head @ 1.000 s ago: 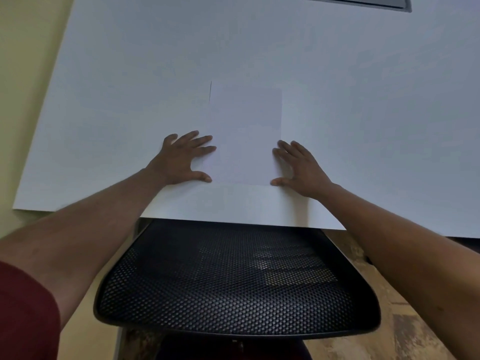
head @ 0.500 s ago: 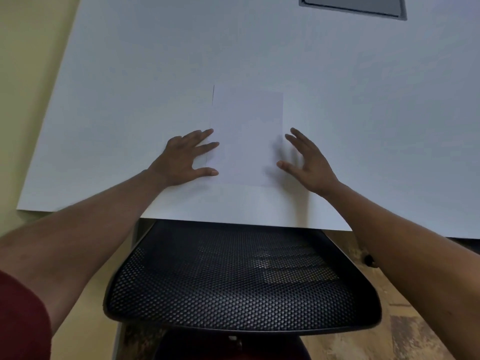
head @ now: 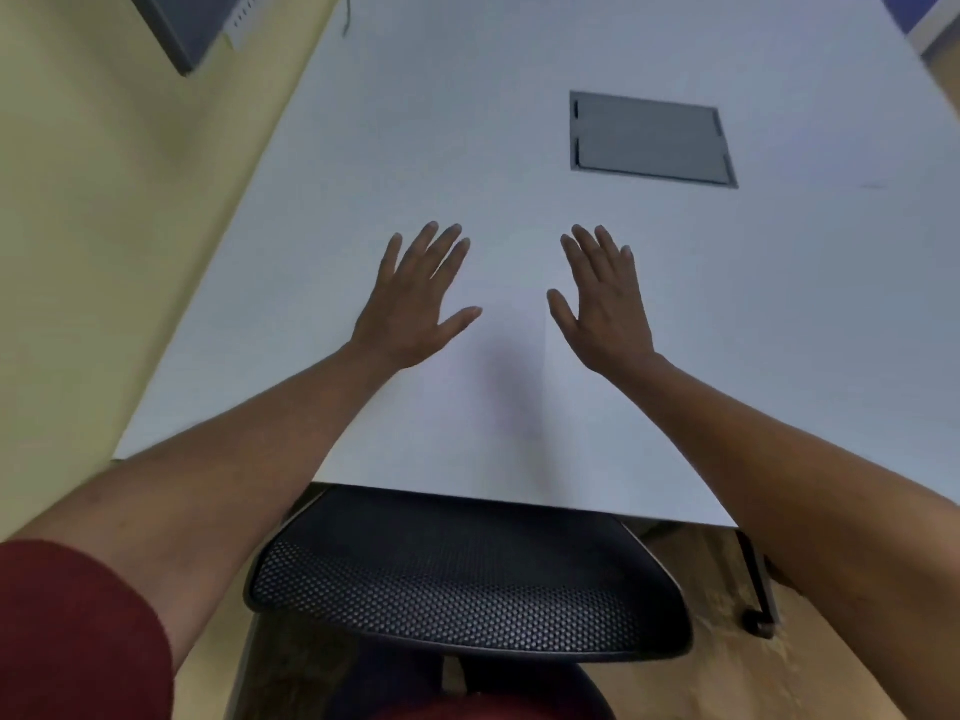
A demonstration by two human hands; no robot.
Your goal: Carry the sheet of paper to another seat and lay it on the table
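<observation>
Two hands are stretched out over the white table [head: 779, 314], backs up, and neither holds anything. The left hand [head: 410, 304] has its fingers straight and slightly fanned, thumb angled out toward the middle. The right hand [head: 605, 304] mirrors it, fingers straight and a little spread, thumb pointing inward. Whether the palms touch the tabletop or hang just above it cannot be told from this view.

The sheet of paper [head: 498, 387] lies flat on the table between the two forearms, near the front edge (it is white on white, so only its right edge shows clearly, as a faint vertical line below the right thumb). A soft shadow falls across it. The left thumb tip sits over or just beside the sheet's upper part; contact cannot be made out.

Farther back, to the right, a grey rectangular cover plate [head: 649, 137] is set flush into the tabletop. Below the table's near edge is the black mesh seat of an office chair [head: 467, 584]. A dark red sleeve [head: 72, 636] covers the upper left arm at the lower left corner. A yellow wall [head: 104, 226] runs along the table's left side.
</observation>
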